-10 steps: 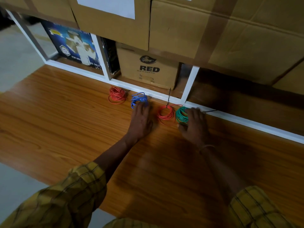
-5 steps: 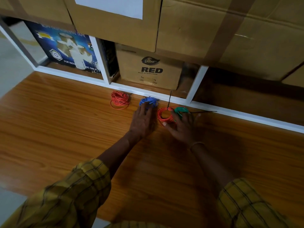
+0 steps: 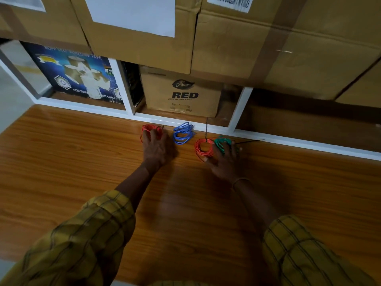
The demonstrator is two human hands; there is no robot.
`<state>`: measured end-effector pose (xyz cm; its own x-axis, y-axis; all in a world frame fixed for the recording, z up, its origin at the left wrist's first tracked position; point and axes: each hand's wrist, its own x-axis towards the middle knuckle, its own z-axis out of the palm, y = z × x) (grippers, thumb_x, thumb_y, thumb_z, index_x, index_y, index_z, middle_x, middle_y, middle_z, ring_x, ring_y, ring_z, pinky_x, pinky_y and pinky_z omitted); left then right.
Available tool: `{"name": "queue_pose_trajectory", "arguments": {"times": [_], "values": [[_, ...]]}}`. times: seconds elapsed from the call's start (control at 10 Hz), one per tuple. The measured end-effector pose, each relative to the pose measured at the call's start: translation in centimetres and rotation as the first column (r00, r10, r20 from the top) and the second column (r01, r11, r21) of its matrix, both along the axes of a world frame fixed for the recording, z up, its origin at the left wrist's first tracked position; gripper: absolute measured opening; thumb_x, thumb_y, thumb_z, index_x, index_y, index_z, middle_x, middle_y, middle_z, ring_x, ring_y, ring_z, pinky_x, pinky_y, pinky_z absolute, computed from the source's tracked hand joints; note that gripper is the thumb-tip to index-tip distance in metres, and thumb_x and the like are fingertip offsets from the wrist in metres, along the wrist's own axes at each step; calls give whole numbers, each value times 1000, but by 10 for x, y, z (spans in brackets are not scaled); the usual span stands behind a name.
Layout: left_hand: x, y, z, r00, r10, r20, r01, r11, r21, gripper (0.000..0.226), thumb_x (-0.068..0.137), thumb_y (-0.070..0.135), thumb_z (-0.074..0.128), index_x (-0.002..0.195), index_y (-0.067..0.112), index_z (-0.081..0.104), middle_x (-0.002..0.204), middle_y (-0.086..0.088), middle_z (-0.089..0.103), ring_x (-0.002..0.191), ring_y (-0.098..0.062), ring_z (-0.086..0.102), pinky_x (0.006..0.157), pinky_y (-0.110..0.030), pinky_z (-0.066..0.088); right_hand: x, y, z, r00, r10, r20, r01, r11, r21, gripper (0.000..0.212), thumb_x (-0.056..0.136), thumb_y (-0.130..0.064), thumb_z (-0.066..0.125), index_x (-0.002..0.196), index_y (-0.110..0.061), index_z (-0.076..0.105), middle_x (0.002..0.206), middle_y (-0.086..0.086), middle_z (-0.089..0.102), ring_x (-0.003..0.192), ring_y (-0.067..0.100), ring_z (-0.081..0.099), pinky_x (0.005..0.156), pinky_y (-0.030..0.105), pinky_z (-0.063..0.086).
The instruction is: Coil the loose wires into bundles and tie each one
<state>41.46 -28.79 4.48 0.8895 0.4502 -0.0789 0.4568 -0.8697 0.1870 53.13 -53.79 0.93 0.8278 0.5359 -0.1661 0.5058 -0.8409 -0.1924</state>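
Several wire coils lie along the far edge of the wooden tabletop (image 3: 82, 162). My left hand (image 3: 154, 150) rests palm down with its fingertips on the left red coil (image 3: 151, 129). A blue coil (image 3: 183, 133) lies free between my hands. My right hand (image 3: 223, 159) lies over a green coil (image 3: 221, 142), its thumb touching the second red coil (image 3: 203, 148), which overlaps the green one. Thin black ties (image 3: 250, 141) stick out from these coils toward the shelf.
A white shelf frame (image 3: 243, 104) borders the table's far edge. Inside it stand a brown "RED" carton (image 3: 181, 96) and a blue tape box (image 3: 76, 77). Large cardboard boxes (image 3: 268, 38) overhang above. The table's left edge drops to a pale floor (image 3: 12, 104).
My left hand has shifted left from the blue coil onto the left red coil. My right hand stays on the green coil, now pushed against the second red one.
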Motion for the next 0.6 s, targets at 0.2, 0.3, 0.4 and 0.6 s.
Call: {"name": "queue_pose_trajectory", "arguments": {"times": [0.2,0.3,0.4,0.6], "values": [[-1,-30,-3,991,-116,73,122,989,-82,112,81,73,51,165,7,16,160,-28,28,145,-50,29,124,-62,13,2,-16,6,996,-64,-62,63,998,-6,80,96,-76,30,163,-39,5,172,7,-8,153,38,-27,119,54,-24],[-2,-46,11,973,-223,68,229,968,-103,96,96,49,68,165,7,14,166,-25,17,152,-50,14,127,-61,8,5,-26,9,993,-76,-92,75,997,-11,79,98,-73,31,163,-38,3,172,7,-11,152,38,-28,122,55,-21],[-2,-43,4,972,-228,56,235,951,-203,102,95,46,72,168,20,6,172,-21,-11,155,-54,-15,126,-67,5,6,-33,18,993,-58,-101,57,998,-15,79,98,-72,33,163,-39,2,172,6,-12,153,35,-28,123,53,-19],[-25,-48,3,972,-216,95,231,951,-203,106,95,40,72,167,20,-3,171,-17,-25,153,-51,-25,127,-65,2,-5,-42,26,998,-55,-7,55,995,83,88,98,-69,39,165,-24,5,173,9,-8,156,31,-21,126,49,-13]]}}
